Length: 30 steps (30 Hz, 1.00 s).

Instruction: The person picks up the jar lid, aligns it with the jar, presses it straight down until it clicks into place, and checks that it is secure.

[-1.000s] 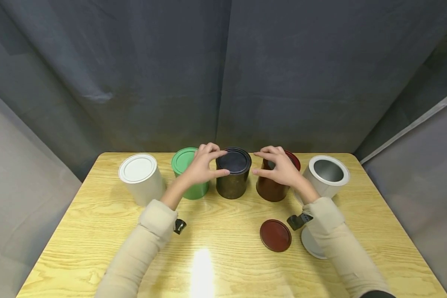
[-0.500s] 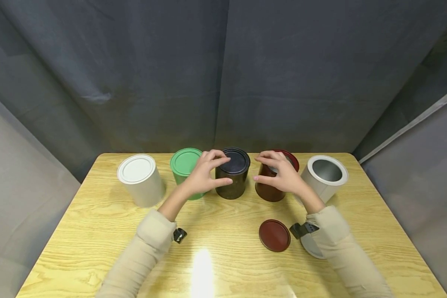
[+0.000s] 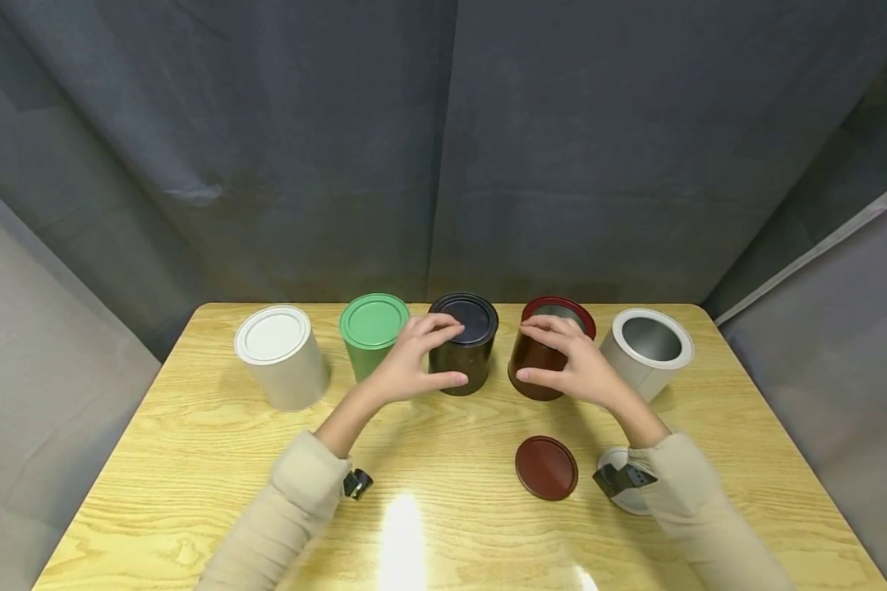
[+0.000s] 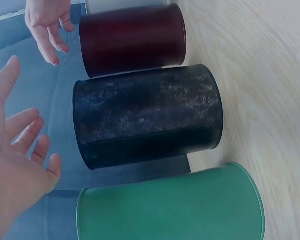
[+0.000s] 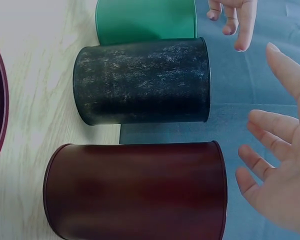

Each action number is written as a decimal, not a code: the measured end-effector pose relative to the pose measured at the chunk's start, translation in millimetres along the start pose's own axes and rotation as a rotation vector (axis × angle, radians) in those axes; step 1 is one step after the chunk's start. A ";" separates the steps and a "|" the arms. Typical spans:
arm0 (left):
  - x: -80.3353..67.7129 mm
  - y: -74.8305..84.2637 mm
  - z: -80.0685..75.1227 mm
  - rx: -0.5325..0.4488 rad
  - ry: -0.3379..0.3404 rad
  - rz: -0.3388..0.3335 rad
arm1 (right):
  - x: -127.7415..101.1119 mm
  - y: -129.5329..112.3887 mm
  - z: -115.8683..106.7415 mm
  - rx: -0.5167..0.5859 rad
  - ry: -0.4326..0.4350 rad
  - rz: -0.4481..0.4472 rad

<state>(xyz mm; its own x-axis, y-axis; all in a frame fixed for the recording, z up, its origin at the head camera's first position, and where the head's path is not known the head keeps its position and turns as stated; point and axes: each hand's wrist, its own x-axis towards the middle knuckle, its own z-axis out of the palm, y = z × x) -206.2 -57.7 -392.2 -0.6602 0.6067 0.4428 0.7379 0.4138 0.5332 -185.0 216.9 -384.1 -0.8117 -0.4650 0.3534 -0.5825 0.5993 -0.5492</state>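
My left hand [image 3: 420, 359] hovers in front of the black can [image 3: 458, 365], which has its lid on, and overlaps the green can [image 3: 374, 322]. Its fingers are loosely bent and hold nothing; the left wrist view shows the hand apart from the black can's top end. My right hand [image 3: 576, 365] hangs over the dark red can [image 3: 534, 357], whose top is uncovered and shows a grey inside. Thumb and fingers are spread apart with nothing between them. On the table in front lies the dark red lid [image 3: 547, 468].
A lidded white can [image 3: 284, 365] stands at the far left. At the right is an uncovered white can [image 3: 631, 369]. A white lid [image 3: 633, 502] lies partly hidden under the right wrist's camera. Grey curtains [image 3: 325, 164] hang behind the wooden table [image 3: 192, 492].
Both hands have drawn back a little toward the body, and the right one has also shifted right. More of the dark red can's open top shows. The cans and lids have stayed put.
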 end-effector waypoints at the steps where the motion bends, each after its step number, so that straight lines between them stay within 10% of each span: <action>1: -0.5 0.9 0.5 -0.005 0.000 0.005 | -1.5 -0.5 -0.3 0.001 0.003 -0.007; 30: -14.7 23.0 31.5 -0.069 -0.052 0.106 | -47.7 -3.1 -2.6 -0.068 0.031 -0.116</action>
<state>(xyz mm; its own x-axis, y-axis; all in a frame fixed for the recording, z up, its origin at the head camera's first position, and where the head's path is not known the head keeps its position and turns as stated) -175.2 -35.7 -409.2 -0.5698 0.6795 0.4622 0.7904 0.2992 0.5345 -144.6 238.9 -397.3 -0.7391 -0.5140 0.4353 -0.6732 0.5860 -0.4510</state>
